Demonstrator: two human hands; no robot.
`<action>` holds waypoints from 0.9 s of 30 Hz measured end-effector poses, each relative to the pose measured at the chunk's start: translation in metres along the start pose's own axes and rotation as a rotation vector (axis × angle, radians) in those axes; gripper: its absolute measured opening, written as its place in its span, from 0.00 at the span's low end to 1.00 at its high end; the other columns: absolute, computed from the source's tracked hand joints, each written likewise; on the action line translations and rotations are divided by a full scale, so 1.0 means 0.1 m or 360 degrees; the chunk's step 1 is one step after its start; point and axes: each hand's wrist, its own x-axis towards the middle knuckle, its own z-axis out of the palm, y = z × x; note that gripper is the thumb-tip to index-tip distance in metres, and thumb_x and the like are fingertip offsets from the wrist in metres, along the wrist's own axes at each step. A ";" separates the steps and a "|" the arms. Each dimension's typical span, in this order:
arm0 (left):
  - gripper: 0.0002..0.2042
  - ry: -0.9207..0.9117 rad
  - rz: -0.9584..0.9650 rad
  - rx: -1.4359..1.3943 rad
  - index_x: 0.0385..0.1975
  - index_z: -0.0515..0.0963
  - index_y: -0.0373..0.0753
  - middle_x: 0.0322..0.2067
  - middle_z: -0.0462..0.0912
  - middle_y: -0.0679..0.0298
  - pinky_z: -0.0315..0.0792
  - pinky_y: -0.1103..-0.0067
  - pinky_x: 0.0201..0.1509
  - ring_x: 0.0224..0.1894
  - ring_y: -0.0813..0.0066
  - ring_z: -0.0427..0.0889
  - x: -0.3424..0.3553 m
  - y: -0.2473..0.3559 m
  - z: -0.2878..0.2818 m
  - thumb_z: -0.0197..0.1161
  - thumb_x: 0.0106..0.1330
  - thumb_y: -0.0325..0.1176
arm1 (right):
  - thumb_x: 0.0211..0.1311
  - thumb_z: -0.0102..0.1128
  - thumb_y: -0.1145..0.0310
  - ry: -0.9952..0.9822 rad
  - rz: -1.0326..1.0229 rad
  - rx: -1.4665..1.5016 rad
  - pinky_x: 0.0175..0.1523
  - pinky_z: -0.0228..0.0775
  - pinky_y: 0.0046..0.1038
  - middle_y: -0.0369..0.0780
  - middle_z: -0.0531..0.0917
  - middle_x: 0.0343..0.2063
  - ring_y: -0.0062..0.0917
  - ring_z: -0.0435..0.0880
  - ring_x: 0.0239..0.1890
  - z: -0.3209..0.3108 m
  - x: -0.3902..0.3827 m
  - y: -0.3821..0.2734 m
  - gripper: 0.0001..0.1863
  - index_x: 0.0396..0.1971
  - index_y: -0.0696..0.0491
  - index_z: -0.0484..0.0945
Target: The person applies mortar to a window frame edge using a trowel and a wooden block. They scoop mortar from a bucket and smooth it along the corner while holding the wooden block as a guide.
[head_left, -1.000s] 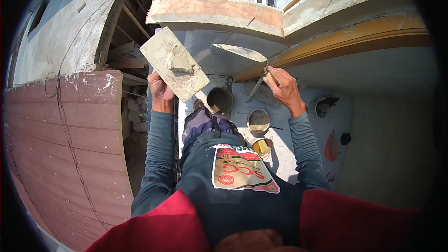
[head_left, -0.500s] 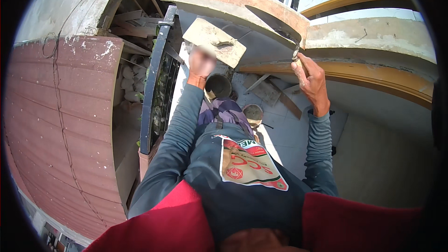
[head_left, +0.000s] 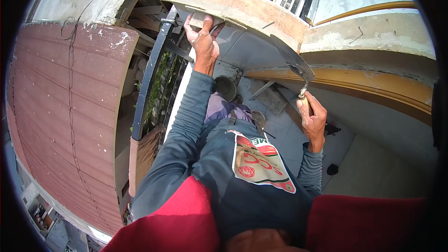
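My left hand [head_left: 204, 42] is raised to the lower edge of a concrete beam [head_left: 242, 1], its fingers wrapped round a plastering float [head_left: 200, 20]. The float is seen nearly edge-on, close under the beam, and mostly hidden by the fingers; whether it touches the beam I cannot tell. To the right, my right hand [head_left: 313, 116] grips the handle of a trowel [head_left: 294, 60]. Its thin metal blade points up and to the left, just below the beam's right end. Spatters of dried mortar mark the trowel's neck and my right fingers.
Below my arms stand a dark bucket [head_left: 226, 87] and a smaller pail [head_left: 258, 117], partly hidden by my body. Boards [head_left: 269, 99] lie on the tiled floor. A dark metal railing [head_left: 151, 77] runs along the left, beside a reddish corrugated roof [head_left: 70, 121]. Nails stick out of the beam.
My left hand has moved up, bringing the float from flat in view to the beam's lower edge. My right hand and trowel have come lower, away from the beam's front.
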 end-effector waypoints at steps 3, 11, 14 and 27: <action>0.34 -0.0173 0.0100 -0.0093 0.71 0.55 0.45 0.57 0.75 0.53 0.84 0.54 0.52 0.53 0.59 0.82 -0.09 0.08 0.08 0.66 0.70 0.22 | 0.64 0.69 0.71 0.0012 0.0010 0.0028 0.48 0.77 0.30 0.51 0.87 0.40 0.35 0.87 0.40 0.00 0.01 0.07 0.19 0.50 0.68 0.81; 0.31 -0.0464 -0.0297 -0.0558 0.71 0.65 0.35 0.69 0.71 0.51 0.64 0.54 0.76 0.70 0.51 0.71 -0.13 0.08 -0.73 0.50 0.64 0.20 | 0.64 0.69 0.72 -0.0141 -0.0077 0.0040 0.50 0.77 0.31 0.52 0.87 0.41 0.37 0.87 0.41 0.29 0.37 -0.02 0.19 0.50 0.68 0.80; 0.29 -0.0373 -0.0431 -0.0784 0.69 0.66 0.34 0.66 0.74 0.52 0.66 0.55 0.75 0.67 0.52 0.74 -0.04 0.05 -1.08 0.48 0.65 0.14 | 0.63 0.69 0.73 -0.0292 -0.0303 -0.0028 0.48 0.78 0.33 0.52 0.85 0.40 0.42 0.86 0.39 0.59 0.60 -0.08 0.19 0.51 0.66 0.79; 0.36 -0.0310 -0.0272 -0.0596 0.71 0.66 0.45 0.67 0.72 0.56 0.65 0.55 0.76 0.68 0.55 0.74 0.26 0.07 -1.26 0.47 0.60 0.11 | 0.64 0.70 0.73 -0.0122 -0.0556 -0.0280 0.44 0.78 0.33 0.52 0.85 0.38 0.42 0.86 0.37 1.23 1.17 -0.56 0.17 0.50 0.65 0.81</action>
